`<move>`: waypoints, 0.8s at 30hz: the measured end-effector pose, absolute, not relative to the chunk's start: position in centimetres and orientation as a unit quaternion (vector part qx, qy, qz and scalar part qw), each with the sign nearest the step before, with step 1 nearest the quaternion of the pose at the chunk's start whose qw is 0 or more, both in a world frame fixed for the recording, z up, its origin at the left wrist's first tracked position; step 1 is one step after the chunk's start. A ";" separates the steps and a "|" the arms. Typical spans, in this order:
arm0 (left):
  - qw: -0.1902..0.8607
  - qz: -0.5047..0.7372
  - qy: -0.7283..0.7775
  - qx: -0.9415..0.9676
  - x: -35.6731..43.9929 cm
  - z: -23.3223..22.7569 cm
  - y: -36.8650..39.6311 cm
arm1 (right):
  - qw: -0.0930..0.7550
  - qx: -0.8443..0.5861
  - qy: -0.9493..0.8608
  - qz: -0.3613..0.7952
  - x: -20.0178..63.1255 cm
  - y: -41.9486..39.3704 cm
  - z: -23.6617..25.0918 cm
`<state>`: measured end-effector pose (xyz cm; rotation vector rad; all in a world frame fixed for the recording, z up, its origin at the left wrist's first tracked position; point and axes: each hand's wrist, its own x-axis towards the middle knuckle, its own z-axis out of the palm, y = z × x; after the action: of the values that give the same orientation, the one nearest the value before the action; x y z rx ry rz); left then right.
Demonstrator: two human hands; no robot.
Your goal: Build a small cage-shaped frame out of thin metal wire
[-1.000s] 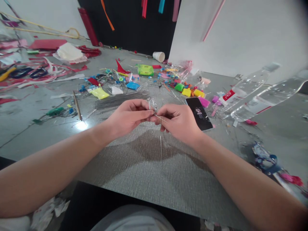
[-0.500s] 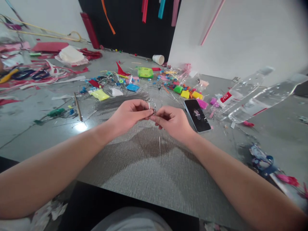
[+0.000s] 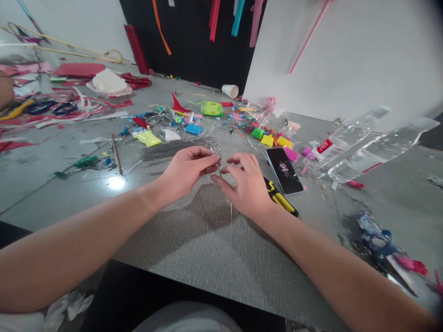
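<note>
My left hand (image 3: 187, 171) pinches a thin metal wire (image 3: 218, 168) between thumb and fingers, over the middle of the grey table (image 3: 194, 263). Loops of fine wire show just beyond its fingertips. Close by on the right, my right hand (image 3: 246, 186) has its thumb and fingers spread, with nothing visibly gripped. Whether a fingertip touches the wire is hard to tell. Behind my left hand lies a bundle of straight thin wires (image 3: 162, 153). A tool with yellow and black handles (image 3: 284, 202) lies partly hidden beside my right wrist.
A phone (image 3: 284, 170) and two clear bottles (image 3: 375, 154) stand to the right. Colourful clay packets (image 3: 148, 137) and small beads lie behind my hands. Scissors (image 3: 39, 107) and ribbon scraps are at left, near another person's hand (image 3: 5, 90). A paper cup (image 3: 230, 91) lies at the back.
My right hand has let go at the wire and opened, its fingers now apart from the left fingertips. The yellow and black handles have come into sight. The view has shifted slightly.
</note>
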<state>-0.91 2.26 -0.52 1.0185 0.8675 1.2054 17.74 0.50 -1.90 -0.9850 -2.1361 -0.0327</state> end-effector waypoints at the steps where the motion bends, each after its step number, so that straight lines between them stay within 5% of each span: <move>1: 0.618 0.523 0.375 0.451 -0.8 -0.5 2.1 | 0.380 -0.393 -0.837 -0.003 17.6 0.5 -2.0; 15: 0.569 0.511 0.398 0.506 -1.1 -0.2 2.3 | 0.399 -0.396 -0.808 0.179 17.3 1.1 -1.9; 24: 0.567 0.506 0.382 0.525 -1.6 -0.4 2.8 | 0.404 -0.388 -0.805 0.197 17.7 1.2 -1.5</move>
<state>-1.56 2.77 -0.44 1.2345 0.8986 1.1903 17.65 1.24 -1.50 -0.9796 -2.0318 0.4980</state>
